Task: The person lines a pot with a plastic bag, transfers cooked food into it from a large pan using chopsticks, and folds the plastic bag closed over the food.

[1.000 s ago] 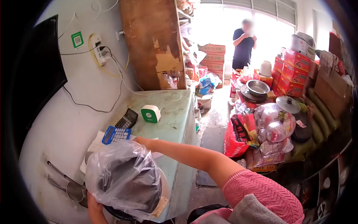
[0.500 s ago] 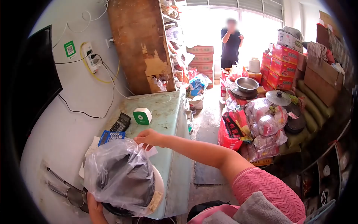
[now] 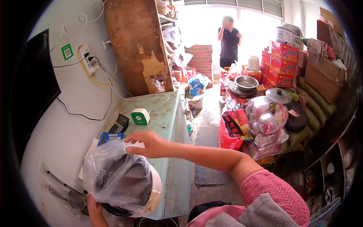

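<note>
A clear plastic bag (image 3: 99, 160) drapes over a round white container (image 3: 157, 181) with a dark inside, on the near end of the counter. My right hand (image 3: 147, 144) is over the bag's far edge, its fingers spread and bent, with thumb and fingertips apart. Low on the left, my left hand (image 3: 94, 207) is closed at the container's near-left side, gripping the bag's edge; its fingertips are partly hidden. Beyond the bag lie a blue calculator (image 3: 109, 138) and a black calculator (image 3: 119, 124).
The pale green counter (image 3: 160, 113) holds a white-and-green box (image 3: 140, 116). Strainers (image 3: 75, 198) hang on the left wall beside a screen (image 3: 38, 87). Bagged goods (image 3: 266, 117), a metal basin (image 3: 246, 82) and red cartons (image 3: 283, 64) stand right. Another person (image 3: 229, 41) stands at the back.
My right hand has moved slightly left, its fingers opening from a pinch on the bag's edge. The bag's mouth lies wider over the container. My left hand stays at the same side.
</note>
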The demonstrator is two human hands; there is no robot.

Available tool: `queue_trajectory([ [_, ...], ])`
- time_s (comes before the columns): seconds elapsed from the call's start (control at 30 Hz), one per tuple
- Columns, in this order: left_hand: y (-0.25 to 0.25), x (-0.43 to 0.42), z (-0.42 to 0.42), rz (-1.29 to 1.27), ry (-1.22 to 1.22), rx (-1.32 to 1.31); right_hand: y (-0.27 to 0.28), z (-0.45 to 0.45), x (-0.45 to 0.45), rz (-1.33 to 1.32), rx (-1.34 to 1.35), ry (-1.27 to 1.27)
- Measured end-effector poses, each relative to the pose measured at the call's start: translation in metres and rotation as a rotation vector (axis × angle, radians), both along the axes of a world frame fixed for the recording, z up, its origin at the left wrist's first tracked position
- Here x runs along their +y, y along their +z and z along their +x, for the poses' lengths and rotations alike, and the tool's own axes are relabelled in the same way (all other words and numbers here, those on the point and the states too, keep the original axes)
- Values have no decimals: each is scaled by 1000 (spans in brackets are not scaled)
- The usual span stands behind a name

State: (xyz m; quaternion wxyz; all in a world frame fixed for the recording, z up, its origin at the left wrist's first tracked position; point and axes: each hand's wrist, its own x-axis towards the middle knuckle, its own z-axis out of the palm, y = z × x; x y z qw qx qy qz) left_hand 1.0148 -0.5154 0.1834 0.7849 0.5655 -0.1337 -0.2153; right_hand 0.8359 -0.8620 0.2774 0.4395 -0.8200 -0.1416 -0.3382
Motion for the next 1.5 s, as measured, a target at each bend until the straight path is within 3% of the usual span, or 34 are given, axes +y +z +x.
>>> queue_trajectory([
  [0.07, -1, 2, 3, 3, 0, 4, 6, -6, 8, -78, -127, 25],
  [0.43, 3, 1, -2, -28, -18, 4, 23, -34, 39, -338, -91, 147],
  [0.83, 7, -1, -7, -15, 13, 7, 21, -32, 54, -388, -145, 278],
  [1.5, 4, 2, -6, 3, 12, -17, 13, -30, 59, -430, -108, 284],
])
